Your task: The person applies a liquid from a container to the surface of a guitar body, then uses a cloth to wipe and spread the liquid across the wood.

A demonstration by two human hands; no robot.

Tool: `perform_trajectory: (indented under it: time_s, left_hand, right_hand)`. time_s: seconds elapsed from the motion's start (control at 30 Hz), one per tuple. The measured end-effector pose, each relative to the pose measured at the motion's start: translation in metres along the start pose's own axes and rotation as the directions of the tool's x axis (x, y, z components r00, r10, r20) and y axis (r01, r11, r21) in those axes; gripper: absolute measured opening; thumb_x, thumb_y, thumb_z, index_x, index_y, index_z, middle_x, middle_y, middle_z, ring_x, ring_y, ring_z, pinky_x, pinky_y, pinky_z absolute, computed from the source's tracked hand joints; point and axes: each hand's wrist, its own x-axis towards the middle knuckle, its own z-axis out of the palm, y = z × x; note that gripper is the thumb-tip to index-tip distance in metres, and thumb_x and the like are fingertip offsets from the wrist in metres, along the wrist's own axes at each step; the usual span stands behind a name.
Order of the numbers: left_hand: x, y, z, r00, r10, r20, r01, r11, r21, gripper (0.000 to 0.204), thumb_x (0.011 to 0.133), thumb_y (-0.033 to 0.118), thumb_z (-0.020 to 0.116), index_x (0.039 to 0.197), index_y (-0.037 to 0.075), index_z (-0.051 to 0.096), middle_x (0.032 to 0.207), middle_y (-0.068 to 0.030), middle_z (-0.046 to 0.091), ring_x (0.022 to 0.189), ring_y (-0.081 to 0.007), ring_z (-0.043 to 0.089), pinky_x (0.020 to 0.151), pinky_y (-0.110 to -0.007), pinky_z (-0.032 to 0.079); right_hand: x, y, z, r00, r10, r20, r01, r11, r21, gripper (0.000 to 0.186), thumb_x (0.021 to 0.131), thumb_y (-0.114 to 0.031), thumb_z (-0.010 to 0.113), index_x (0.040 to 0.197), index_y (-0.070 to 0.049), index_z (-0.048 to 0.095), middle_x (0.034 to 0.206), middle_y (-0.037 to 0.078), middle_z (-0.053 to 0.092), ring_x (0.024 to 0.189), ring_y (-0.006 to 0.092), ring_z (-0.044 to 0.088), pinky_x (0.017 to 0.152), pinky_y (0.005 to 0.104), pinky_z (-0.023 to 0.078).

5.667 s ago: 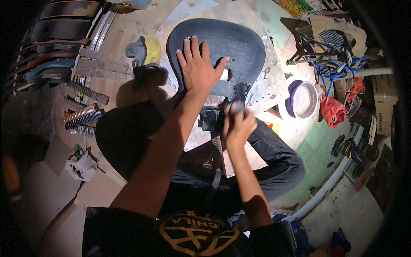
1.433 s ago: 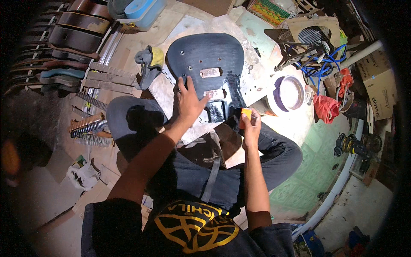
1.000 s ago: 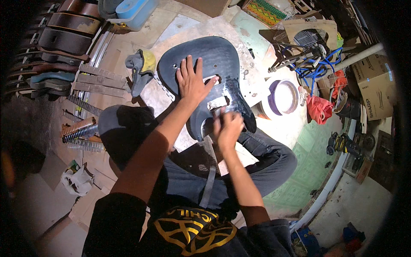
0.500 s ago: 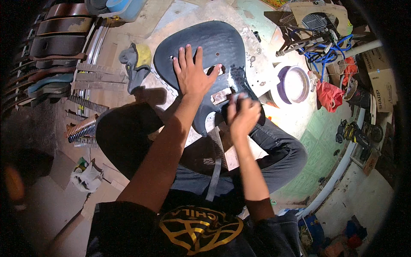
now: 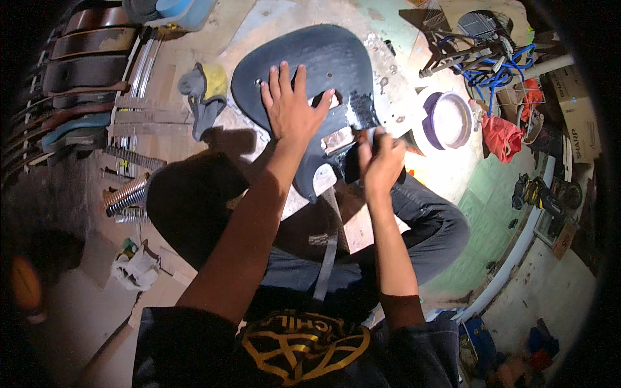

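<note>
A black electric guitar body (image 5: 310,55) lies in front of my crossed legs, with cut-out cavities and small holes in its face. My left hand (image 5: 291,107) rests flat on its left half, fingers spread. On the body's lower right part, beside a bare rectangular cavity (image 5: 337,141), my right hand (image 5: 384,161) is closed with its fingertips pressed down near the edge. Whatever it grips is dark and mostly hidden under the fingers. The surface around that hand is wet and shiny, with bright glare above it.
To the right stands a round purple-rimmed tub (image 5: 447,121) of pale liquid. A grey and yellow cloth (image 5: 206,90) lies left of the body. Several guitar bodies (image 5: 81,71) are racked at far left. Blue cords (image 5: 498,74) and a red bag (image 5: 501,137) lie at right.
My right hand has shifted slightly right and up along the guitar body's edge. My left hand stays on the same spot, and the view has tilted a little.
</note>
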Motion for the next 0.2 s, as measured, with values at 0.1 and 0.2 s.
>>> perform_trajectory:
  time_s: [0.1,0.2]
  left_hand:
    - [-0.006,-0.002,0.002,1.000,-0.010,0.018,0.010,1.000,0.000,0.078,0.086,0.062,0.065,0.146,0.012,0.054,0.155,-0.0208,0.043,0.148,-0.0381,0.031,0.122,-0.056,0.017]
    - [-0.004,-0.005,0.005,1.000,-0.005,0.008,0.005,1.000,-0.021,0.078,0.086,0.061,0.066,0.146,0.013,0.054,0.157,-0.0201,0.042,0.149,-0.0383,0.030,0.122,-0.057,0.016]
  right_hand:
    - [-0.024,-0.021,0.007,1.000,0.001,0.007,-0.001,1.000,-0.002,0.036,0.082,-0.023,0.076,0.114,-0.010,0.065,0.098,0.023,0.058,0.095,0.0418,0.055,0.076,0.0503,0.041]
    - [-0.028,-0.007,0.000,0.946,-0.200,0.255,0.173,0.977,0.125,0.061,0.077,-0.030,0.080,0.132,-0.014,0.059,0.112,0.025,0.055,0.101,0.0408,0.053,0.081,0.0477,0.041]
